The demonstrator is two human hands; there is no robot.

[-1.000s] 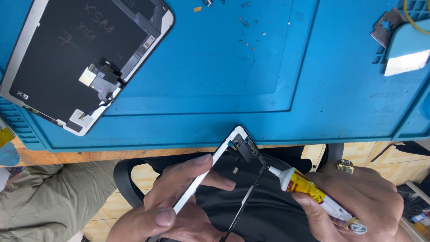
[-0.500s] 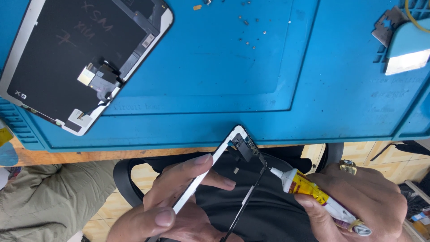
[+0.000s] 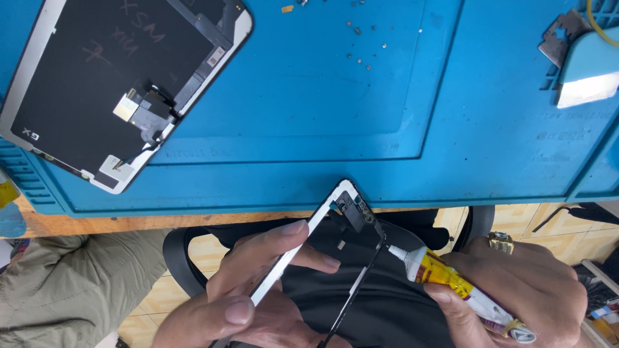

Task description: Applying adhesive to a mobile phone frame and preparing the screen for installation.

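Work surface: blue silicone repair mat (image 3: 400, 116) with moulded ridges and recessed trays, laid on a wooden bench edge (image 3: 97, 224). Tiled floor (image 3: 161, 296) visible beneath. Black glass display panel (image 3: 97, 77), flex connectors exposed, lay face down at mat's upper left; small loose screws (image 3: 361, 45) scattered near top centre.

Left hand (image 3: 258, 290) gripped thin white-rimmed phone frame (image 3: 342, 258) over lap, below bench edge. Right hand (image 3: 522, 290), ringed, closed around yellow-and-white glue tube (image 3: 451, 280), nozzle touching frame's right edge.
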